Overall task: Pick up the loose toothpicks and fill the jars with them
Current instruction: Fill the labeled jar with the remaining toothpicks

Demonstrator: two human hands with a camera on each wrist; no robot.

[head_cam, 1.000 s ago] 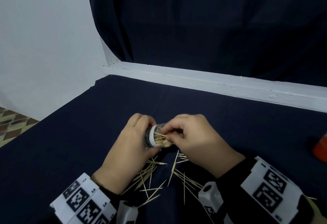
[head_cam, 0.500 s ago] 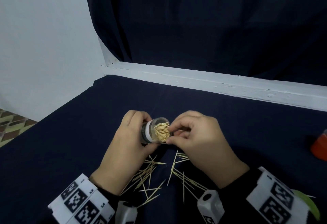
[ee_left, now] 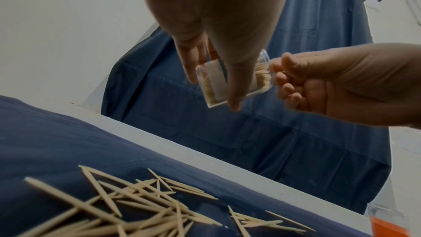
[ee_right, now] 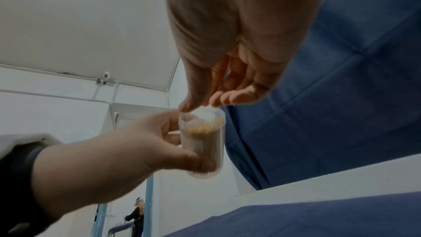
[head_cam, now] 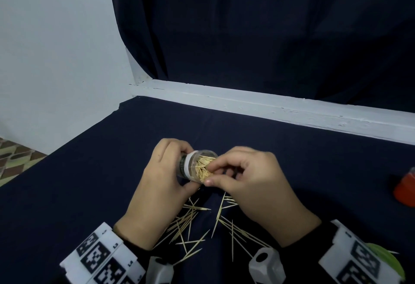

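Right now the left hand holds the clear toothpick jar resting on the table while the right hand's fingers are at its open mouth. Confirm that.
Not quite: the clear toothpick jar is held up off the table, as the left wrist view shows. The left hand does hold it, right hand at its mouth.

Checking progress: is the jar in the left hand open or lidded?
Open. The jar has no lid; toothpick tips show at its mouth, right hand fingers there.

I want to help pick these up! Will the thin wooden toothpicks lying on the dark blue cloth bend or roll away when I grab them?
The thin wooden toothpicks look straight and stiff, so they probably won't flop, though they might snap. They are slim and pointed, so likely light, prickly and hard to pinch singly. They lie crossed on the dark blue cloth, which probably stops much rolling.
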